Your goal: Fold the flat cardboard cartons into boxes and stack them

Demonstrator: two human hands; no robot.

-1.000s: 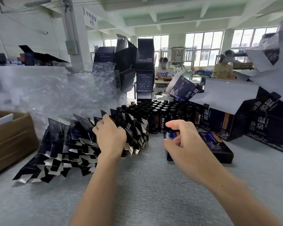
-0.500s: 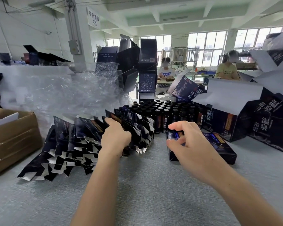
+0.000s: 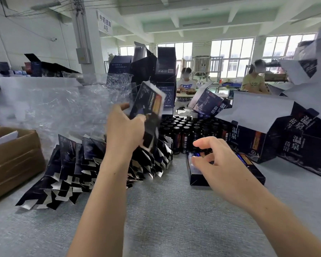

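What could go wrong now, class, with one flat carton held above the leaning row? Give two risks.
1. The left hand alone grips the flat carton, so it could slip or bend.
2. The leaning row of cartons might topple against the bottles right behind it.

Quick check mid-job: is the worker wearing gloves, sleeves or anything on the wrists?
No. The left hand and right hand are bare, no gloves. The left arm and right arm are uncovered to the frame's edge, no sleeve in view. No watch or band on either wrist; no ring on the visible fingers.
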